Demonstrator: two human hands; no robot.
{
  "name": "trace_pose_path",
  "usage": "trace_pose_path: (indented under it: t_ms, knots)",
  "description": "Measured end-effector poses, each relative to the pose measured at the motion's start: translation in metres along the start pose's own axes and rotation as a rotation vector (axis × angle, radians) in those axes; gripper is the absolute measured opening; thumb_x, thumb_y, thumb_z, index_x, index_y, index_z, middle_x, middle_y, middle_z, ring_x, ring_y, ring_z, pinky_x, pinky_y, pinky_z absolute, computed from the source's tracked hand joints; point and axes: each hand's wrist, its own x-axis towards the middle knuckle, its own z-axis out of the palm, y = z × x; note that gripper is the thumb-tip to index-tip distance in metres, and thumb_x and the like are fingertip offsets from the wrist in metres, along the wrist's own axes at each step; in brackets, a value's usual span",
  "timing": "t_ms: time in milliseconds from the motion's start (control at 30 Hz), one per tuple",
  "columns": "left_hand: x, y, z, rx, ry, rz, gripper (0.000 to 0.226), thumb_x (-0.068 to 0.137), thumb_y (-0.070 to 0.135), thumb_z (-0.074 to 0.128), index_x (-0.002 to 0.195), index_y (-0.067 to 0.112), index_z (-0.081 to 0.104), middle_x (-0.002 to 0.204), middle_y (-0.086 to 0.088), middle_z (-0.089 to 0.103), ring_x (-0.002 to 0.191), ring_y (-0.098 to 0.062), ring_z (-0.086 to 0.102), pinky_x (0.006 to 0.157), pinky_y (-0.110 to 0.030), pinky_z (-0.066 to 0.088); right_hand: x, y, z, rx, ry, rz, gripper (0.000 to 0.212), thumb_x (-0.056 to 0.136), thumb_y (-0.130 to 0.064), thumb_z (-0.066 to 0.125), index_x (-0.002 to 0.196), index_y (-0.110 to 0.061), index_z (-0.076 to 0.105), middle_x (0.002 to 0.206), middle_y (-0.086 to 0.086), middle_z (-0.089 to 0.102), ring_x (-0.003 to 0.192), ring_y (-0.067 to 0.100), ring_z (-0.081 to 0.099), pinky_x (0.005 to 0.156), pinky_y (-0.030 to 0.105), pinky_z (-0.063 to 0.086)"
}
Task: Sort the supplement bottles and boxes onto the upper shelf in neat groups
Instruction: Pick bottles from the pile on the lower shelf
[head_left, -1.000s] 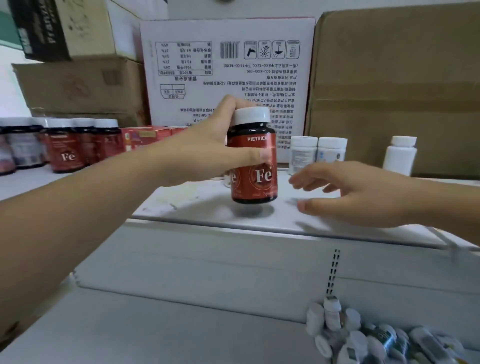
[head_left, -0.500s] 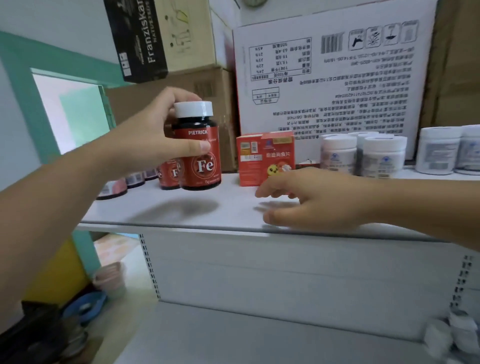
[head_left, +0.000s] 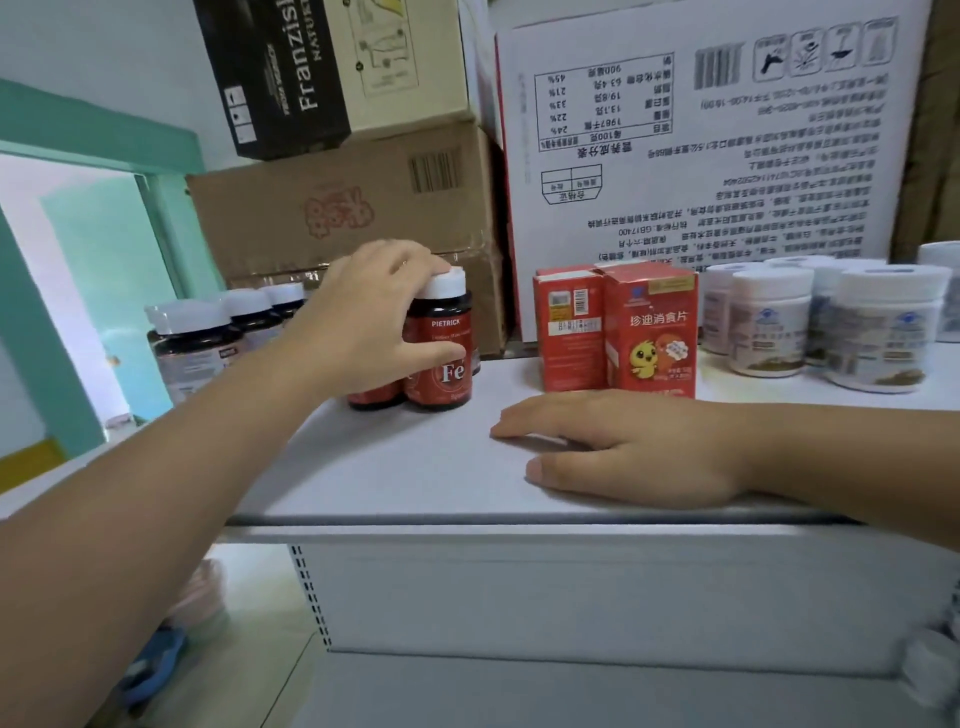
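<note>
- Stacked cartons fill the back: a brown carton at eleven o'clock and a white carton at one o'clock. Below them the pale board of the upper shelf crosses the middle of the view.
- At nine o'clock a row of dark bottles with white caps stands toward the left end of the shelf. If my forearm swings left when I pull back, it could knock one off.
- My left hand is curled over the Fe bottle, with the fingers on the white cap and the thumb across the red label. The bottle's base seems to be down on the shelf, touching a second red bottle at its nine o'clock side.
- The risk here: if I let go while it leans, or push it more to the left, it may tip this neighbour into the row behind.
- Two red boxes stand at one o'clock, apart from the Fe bottle. I judge them tall and light, so a small touch would topple them.
- My right hand lies flat on the shelf at three o'clock, fingers straight, holding nothing, just in front of the boxes. Lifting it carelessly may hit them.
- White jars crowd at two o'clock, blurred.
</note>
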Motion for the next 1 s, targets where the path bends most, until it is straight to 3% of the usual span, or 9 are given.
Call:
trace_pose_path:
  t_ms: [67,167,333,567,667,800,1000]
  knots:
    - [0.003,-0.007,0.001,0.143,0.000,0.008,0.078,0.075,0.069,0.060,0.137,0.025,0.045,0.142,0.003,0.047,0.138,-0.021,0.030,0.111,-0.045,0.021,0.001,0.000,0.001,0.006,0.006,-0.003,0.052,0.096,-0.051,0.039,0.146,-0.036,0.033,0.150,-0.025,0.032,0.135,-0.006,0.028,0.110,0.016,0.021]
    - [0.005,-0.013,0.003,0.164,-0.042,-0.017,0.081,0.074,0.072,0.057,0.140,0.028,0.042,0.143,0.005,0.048,0.139,-0.018,0.031,0.112,-0.044,0.016,0.002,0.003,0.001,0.005,0.020,-0.009,0.052,0.096,-0.052,0.039,0.145,-0.036,0.035,0.149,-0.025,0.033,0.134,-0.006,0.029,0.113,0.020,0.023]
    - [0.003,-0.010,0.005,0.071,-0.051,-0.044,0.079,0.076,0.065,0.062,0.141,0.026,0.040,0.143,0.003,0.048,0.134,-0.021,0.038,0.110,-0.043,0.021,0.003,0.005,0.004,0.009,0.038,-0.029,0.050,0.096,-0.051,0.041,0.143,-0.035,0.038,0.148,-0.022,0.036,0.133,-0.003,0.033,0.113,0.026,0.027]
    - [-0.017,0.008,-0.016,0.095,-0.093,-0.129,0.079,0.083,0.056,0.060,0.148,0.021,0.031,0.150,-0.005,0.041,0.139,-0.027,0.033,0.112,-0.047,0.025,-0.002,-0.002,-0.003,0.006,0.066,0.003,0.044,0.095,-0.048,0.046,0.136,-0.032,0.048,0.141,-0.015,0.048,0.126,0.003,0.043,0.108,0.025,0.033]
    - [-0.038,0.025,-0.036,0.071,-0.101,-0.129,0.066,0.086,0.047,0.061,0.143,0.022,0.039,0.144,-0.004,0.046,0.131,-0.026,0.041,0.107,-0.045,0.034,-0.020,-0.003,-0.014,-0.009,0.013,0.062,0.044,0.095,-0.049,0.047,0.136,-0.034,0.048,0.140,-0.015,0.046,0.127,0.005,0.042,0.106,0.023,0.031]
    - [-0.064,0.051,-0.059,0.009,-0.290,-0.165,0.046,0.089,0.047,0.057,0.131,0.029,0.051,0.125,0.007,0.057,0.106,-0.014,0.054,0.091,-0.038,0.047,-0.068,0.009,-0.027,-0.028,0.053,0.142,0.039,0.090,-0.053,0.052,0.127,-0.038,0.055,0.129,-0.016,0.054,0.117,0.006,0.050,0.103,0.029,0.040]
    - [-0.091,0.131,-0.084,-0.112,-0.389,-0.217,0.036,0.094,0.044,0.051,0.127,0.030,0.055,0.117,0.010,0.062,0.106,-0.011,0.058,0.089,-0.032,0.047,-0.180,0.041,-0.034,-0.004,0.193,0.295,0.035,0.090,-0.055,0.051,0.120,-0.039,0.058,0.123,-0.015,0.059,0.112,0.008,0.055,0.099,0.032,0.044]
